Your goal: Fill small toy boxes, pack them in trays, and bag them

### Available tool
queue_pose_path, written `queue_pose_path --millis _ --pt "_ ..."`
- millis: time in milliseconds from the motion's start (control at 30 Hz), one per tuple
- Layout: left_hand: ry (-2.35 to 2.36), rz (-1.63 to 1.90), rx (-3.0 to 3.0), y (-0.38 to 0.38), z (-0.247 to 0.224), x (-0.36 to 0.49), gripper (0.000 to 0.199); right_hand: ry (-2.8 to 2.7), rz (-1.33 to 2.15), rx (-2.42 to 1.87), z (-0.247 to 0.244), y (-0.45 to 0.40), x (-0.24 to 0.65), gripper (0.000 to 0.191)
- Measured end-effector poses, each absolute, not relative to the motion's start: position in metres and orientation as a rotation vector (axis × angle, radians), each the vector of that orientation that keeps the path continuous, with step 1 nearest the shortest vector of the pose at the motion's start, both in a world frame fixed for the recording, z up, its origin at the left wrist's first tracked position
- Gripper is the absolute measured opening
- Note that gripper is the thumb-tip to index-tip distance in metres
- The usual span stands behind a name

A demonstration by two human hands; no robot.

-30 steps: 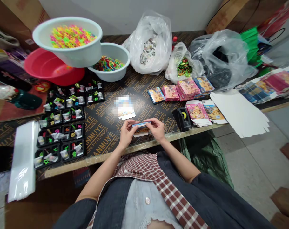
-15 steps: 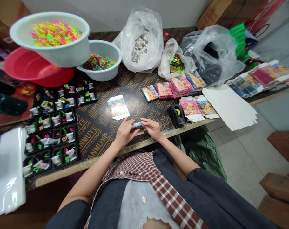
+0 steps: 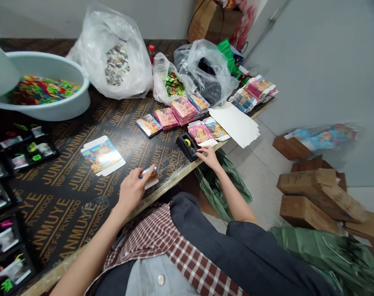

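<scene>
My left hand grips a small printed cardboard box near the table's front edge, its index finger stretched along the top. Over to the right, my right hand pinches at the front end of a black tape dispenser with a yellow core. A strip of clear tape seems to be between the fingertips, though it is too small to see well. Left of the box lies a flat blue printed carton. Just behind the dispenser are flat pink cartons.
Pink box stacks and a blue box stand behind the dispenser. White card sheets overhang the edge. At left are black trays of small toys and a pale basin. Plastic bags line the back; cartons sit right.
My right hand has left the box and moved right to the tape dispenser. My left hand keeps the box at the table edge. The view has swung to the right.
</scene>
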State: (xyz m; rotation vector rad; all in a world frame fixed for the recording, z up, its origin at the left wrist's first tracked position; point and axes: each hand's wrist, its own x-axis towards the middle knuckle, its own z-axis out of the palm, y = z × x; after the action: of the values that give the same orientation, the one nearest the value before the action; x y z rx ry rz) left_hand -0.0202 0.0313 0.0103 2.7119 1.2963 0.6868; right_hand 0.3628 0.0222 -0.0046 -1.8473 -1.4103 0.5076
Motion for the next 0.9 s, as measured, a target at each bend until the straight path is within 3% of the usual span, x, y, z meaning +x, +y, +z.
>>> queue_pose_path --millis 200,467,733,900 --pt "1.299 0.768 2.755 0.031 0.008 -0.017 0.053 -1.405 0.521 -1.711 -0.001 0.029 0.35 0.008" --pt "1.319 0.793 2.735 0.029 0.007 -0.017 0.052 -0.89 0.602 -1.712 -0.02 0.002 0.339 0.016" --pt "1.29 0.864 2.661 0.028 0.005 -0.016 0.054 -0.84 0.479 -1.755 -0.036 -0.004 0.332 0.03" --pt "1.263 0.974 2.547 0.022 0.005 -0.012 0.043 -0.783 0.558 -1.66 -0.022 -0.014 0.291 0.035"
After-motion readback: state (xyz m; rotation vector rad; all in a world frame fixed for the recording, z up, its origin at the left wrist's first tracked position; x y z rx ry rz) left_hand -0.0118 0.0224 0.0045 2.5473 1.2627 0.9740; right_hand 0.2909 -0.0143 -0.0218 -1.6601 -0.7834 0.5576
